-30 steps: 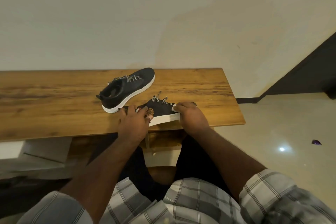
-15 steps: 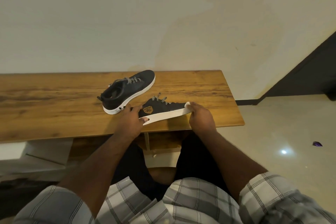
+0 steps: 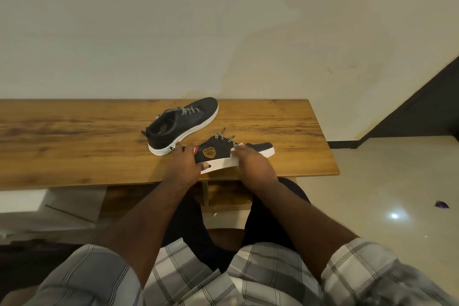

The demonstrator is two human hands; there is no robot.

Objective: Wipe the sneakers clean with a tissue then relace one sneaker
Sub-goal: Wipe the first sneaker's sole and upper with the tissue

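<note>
White tissue (image 3: 233,150) under right fingers (image 3: 244,150)

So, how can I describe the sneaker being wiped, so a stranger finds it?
On the wooden table, look at the near edge, between both hands. That sneaker is tipped on its side, showing an orange badge; the other sneaker stands upright behind.

Your short-sleeved shirt (image 3: 223,278), along the bottom edge of the frame, is a grey-and-white plaid with thin dark lines crossing in a grid. Its sleeves (image 3: 357,266) end above the elbows, leaving both forearms bare. At lower centre, your dark trousers (image 3: 188,226) cover both thighs.
</note>
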